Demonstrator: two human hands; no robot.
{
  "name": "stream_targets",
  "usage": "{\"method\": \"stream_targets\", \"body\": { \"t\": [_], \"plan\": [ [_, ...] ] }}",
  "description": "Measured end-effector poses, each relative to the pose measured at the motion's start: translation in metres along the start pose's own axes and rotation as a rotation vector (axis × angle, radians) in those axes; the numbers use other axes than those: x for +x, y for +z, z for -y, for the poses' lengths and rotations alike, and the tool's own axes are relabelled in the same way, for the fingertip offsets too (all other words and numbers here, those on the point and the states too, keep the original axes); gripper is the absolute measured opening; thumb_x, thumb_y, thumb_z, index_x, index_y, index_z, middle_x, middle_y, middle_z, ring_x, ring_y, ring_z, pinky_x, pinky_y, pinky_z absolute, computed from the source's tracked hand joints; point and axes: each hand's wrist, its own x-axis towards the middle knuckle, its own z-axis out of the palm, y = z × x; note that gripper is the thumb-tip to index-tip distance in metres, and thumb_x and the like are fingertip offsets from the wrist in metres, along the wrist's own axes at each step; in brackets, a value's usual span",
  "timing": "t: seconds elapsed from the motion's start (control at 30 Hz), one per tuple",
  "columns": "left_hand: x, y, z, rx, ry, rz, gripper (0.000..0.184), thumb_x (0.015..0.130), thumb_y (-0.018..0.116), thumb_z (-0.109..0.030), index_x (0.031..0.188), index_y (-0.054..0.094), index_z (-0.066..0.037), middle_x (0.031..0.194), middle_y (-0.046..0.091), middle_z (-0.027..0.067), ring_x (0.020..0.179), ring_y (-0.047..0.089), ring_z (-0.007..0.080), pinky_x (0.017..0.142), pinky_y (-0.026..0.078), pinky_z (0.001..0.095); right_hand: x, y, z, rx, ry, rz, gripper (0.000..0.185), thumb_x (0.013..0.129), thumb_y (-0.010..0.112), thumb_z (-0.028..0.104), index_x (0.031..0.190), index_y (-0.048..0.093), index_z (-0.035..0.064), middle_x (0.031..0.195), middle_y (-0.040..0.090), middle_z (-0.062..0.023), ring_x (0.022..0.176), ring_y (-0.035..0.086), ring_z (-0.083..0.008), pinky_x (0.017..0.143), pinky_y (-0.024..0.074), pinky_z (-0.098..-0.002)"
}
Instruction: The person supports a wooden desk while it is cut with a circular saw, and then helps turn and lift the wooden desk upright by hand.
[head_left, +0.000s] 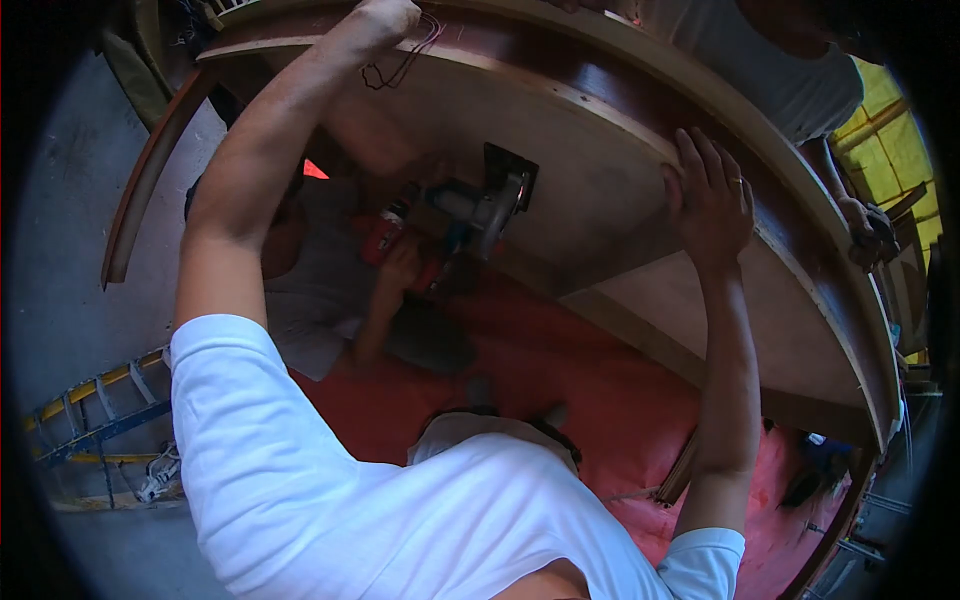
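Note:
My left hand (392,14) reaches up to the curved wooden rim (560,75) at the top edge of the view; its fingers are cut off or hidden. Thin dark and reddish wires (408,58) hang beside it. My right hand (712,205), with a ring on one finger, rests with stretched fingers against the same rim, farther right. Between my arms spreads the pale underside panel (610,150). A circular saw (488,205) is against that panel. Just left of it, another person's hand (402,262) holds a red drill (385,235).
A second person (740,60) stands beyond the rim, one hand (868,228) near its outer side. Red sheeting (620,400) covers the floor below. A yellow and blue ladder (95,405) lies at left. A curved wooden strip (150,180) juts down at upper left.

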Motion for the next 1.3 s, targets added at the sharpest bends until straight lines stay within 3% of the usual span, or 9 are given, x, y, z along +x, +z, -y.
{"method": "stream_targets", "body": {
  "t": [0.03,0.13,0.2,0.43,0.63,0.83,0.93,1.17,1.3],
  "plan": [
    [-0.010,0.001,0.013,-0.295,0.184,-0.126,0.041,0.087,0.051,-0.040,0.105,0.066,-0.006,0.111,0.063,0.0158,0.107,0.059,0.0306,0.091,0.047,0.0328,0.000,0.000,0.000,-0.002,-0.003,0.000,0.041,0.086,0.057,0.040,0.122,0.055,0.0215,0.119,0.058,0.0008,0.107,0.056,-0.0188,0.084,0.0489,-0.0353],
    [0.010,-0.042,-0.054,0.249,-0.443,0.458,0.030,0.088,0.056,-0.029,0.089,0.064,0.000,0.079,0.063,0.0157,0.077,0.061,0.0258,0.069,0.047,0.0392,0.000,-0.001,0.000,-0.002,-0.012,-0.002,0.040,0.086,0.057,0.040,0.121,0.055,0.0210,0.119,0.058,0.0002,0.106,0.057,-0.0192,0.084,0.0491,-0.0352],
    [0.010,-0.058,-0.046,0.098,-0.300,0.512,0.039,0.088,0.053,-0.037,0.091,0.063,0.001,0.082,0.063,0.0165,0.080,0.062,0.0274,0.071,0.047,0.0408,0.000,-0.001,-0.001,0.004,-0.013,-0.004,0.039,0.086,0.057,0.040,0.121,0.055,0.0208,0.119,0.058,-0.0001,0.106,0.057,-0.0194,0.083,0.0492,-0.0352],
    [-0.004,-0.025,-0.012,-0.042,-0.260,0.265,0.074,0.086,0.040,-0.063,0.127,0.050,-0.001,0.136,0.041,0.0241,0.129,0.038,0.0340,0.107,0.029,0.0347,-0.001,0.000,0.001,-0.021,-0.004,0.022,0.041,0.087,0.054,0.041,0.123,0.054,0.0215,0.122,0.057,0.0000,0.108,0.056,-0.0203,0.084,0.0483,-0.0369],
    [-0.031,-0.064,-0.073,-0.109,-0.344,0.354,0.100,0.079,0.034,-0.077,0.140,0.026,0.002,0.145,0.022,0.0262,0.136,0.024,0.0333,0.112,0.019,0.0353,0.000,0.000,0.000,-0.012,-0.006,0.017,0.040,0.088,0.053,0.042,0.121,0.056,0.0208,0.121,0.057,-0.0007,0.107,0.057,-0.0208,0.083,0.0487,-0.0383],
    [0.005,-0.032,-0.030,0.306,0.056,0.587,0.048,0.092,0.035,-0.048,0.118,0.051,-0.010,0.124,0.046,0.0285,0.116,0.047,0.0402,0.098,0.039,0.0456,0.001,0.000,0.001,-0.039,-0.016,0.005,0.039,0.089,0.053,0.043,0.121,0.056,0.0204,0.120,0.059,-0.0007,0.105,0.058,-0.0211,0.082,0.0491,-0.0368],
    [-0.003,-0.003,-0.028,0.154,-0.213,0.146,0.031,0.092,0.036,-0.032,0.101,0.056,-0.009,0.115,0.050,0.0259,0.102,0.056,0.0406,0.090,0.045,0.0483,0.001,0.000,0.001,-0.053,-0.019,0.003,0.039,0.089,0.052,0.043,0.120,0.057,0.0205,0.119,0.059,-0.0006,0.105,0.058,-0.0212,0.082,0.0493,-0.0362],
    [-0.023,-0.020,-0.068,-0.030,-0.551,-0.227,0.039,0.089,0.041,-0.033,0.115,0.058,-0.011,0.107,0.062,0.0195,0.100,0.060,0.0371,0.085,0.049,0.0474,0.000,-0.001,0.001,-0.066,-0.014,0.024,0.040,0.089,0.051,0.043,0.123,0.054,0.0216,0.122,0.057,-0.0005,0.107,0.057,-0.0221,0.084,0.0486,-0.0394],
    [-0.020,-0.048,-0.093,-0.189,-0.807,0.014,0.044,0.088,0.040,-0.035,0.114,0.057,-0.004,0.109,0.061,0.0244,0.106,0.058,0.0340,0.091,0.045,0.0456,0.000,0.000,0.002,-0.058,-0.004,0.060,0.041,0.089,0.050,0.043,0.125,0.052,0.0226,0.125,0.055,-0.0003,0.109,0.055,-0.0225,0.085,0.0479,-0.0416]
  ]
}}
